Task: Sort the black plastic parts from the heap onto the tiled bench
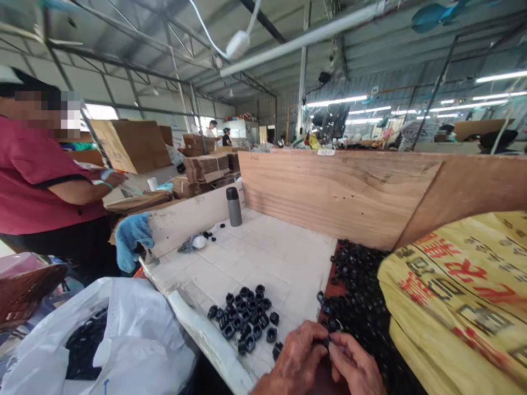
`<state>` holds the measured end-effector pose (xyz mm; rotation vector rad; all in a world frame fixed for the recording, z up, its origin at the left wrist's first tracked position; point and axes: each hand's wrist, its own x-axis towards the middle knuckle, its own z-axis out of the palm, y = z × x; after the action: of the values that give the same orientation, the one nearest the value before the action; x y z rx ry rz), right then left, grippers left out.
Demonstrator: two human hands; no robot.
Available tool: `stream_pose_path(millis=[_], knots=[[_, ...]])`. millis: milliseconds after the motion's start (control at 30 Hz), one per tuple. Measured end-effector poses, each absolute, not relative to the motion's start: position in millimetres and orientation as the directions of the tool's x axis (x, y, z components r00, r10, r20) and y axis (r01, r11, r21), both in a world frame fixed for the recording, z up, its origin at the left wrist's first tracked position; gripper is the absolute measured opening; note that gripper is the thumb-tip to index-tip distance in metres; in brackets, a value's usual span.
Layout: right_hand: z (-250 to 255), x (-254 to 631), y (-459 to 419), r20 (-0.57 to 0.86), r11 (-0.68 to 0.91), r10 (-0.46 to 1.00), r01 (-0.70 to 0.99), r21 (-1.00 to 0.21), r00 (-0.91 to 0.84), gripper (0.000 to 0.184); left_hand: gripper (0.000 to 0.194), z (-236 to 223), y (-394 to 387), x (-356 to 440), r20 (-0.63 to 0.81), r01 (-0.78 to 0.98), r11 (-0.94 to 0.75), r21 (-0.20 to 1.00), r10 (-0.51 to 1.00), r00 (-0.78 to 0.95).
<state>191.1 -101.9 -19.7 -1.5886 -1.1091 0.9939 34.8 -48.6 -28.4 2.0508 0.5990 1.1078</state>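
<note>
My left hand (298,359) and my right hand (354,365) meet at the bottom edge of the view, fingers pinched together on a small black ring-shaped part (326,341). Just left of my hands lies a cluster of several black ring parts (246,317) on the white tabletop (267,258). To the right a large heap of the same black parts (358,285) lies beside a yellow printed sack (461,296).
A white plastic bag (123,340) holding black parts sits at lower left. A grey flask (234,206) stands at the table's back, before a wooden board wall (329,192). A person in a red shirt (37,181) works at left, near cardboard boxes (132,144) and a blue cloth (132,236).
</note>
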Motion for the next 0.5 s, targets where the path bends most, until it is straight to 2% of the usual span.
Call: stream_pose_path(millis=[33, 133, 200, 267, 333, 400, 500], knots=[[-14, 191, -103, -0.092, -0.164, 0.949, 0.222, -0.961, 0.301, 0.036, 0.021, -26, -50, 34, 0.5, 0.088, -0.637, 0.766, 0.677, 0.541], [-7, 197, -104, -0.123, -0.193, 0.957, 0.258, -0.947, 0.263, 0.034, 0.026, -21, -54, 34, 0.392, 0.222, -0.638, 0.737, 0.672, 0.628], [-10, 203, -102, -0.091, -0.215, 0.945, 0.388, -0.896, 0.313, 0.034, 0.026, -19, -56, 33, 0.35, 0.355, -0.678, 0.643, 0.673, 0.651], [-16, 208, -102, 0.015, -0.21, 0.925, 0.545, -0.812, 0.38, 0.026, 0.019, -19, -56, 31, 0.331, 0.542, -0.685, 0.487, 0.719, 0.611], [-21, 211, -104, 0.108, -0.212, 0.905, 0.656, -0.725, 0.411, 0.013, 0.014, -19, -54, 27, 0.344, 0.712, -0.628, 0.315, 0.774, 0.531], [-24, 211, -105, 0.16, -0.214, 0.898, 0.726, -0.653, 0.409, 0.01, 0.016, -19, -51, 22, 0.407, 0.804, -0.563, 0.195, 0.792, 0.456], [-27, 208, -106, 0.243, -0.189, 0.89, 0.799, -0.572, 0.385, 0.018, 0.021, -19, -46, 21, 0.52, 0.823, -0.543, 0.167, 0.757, 0.395]])
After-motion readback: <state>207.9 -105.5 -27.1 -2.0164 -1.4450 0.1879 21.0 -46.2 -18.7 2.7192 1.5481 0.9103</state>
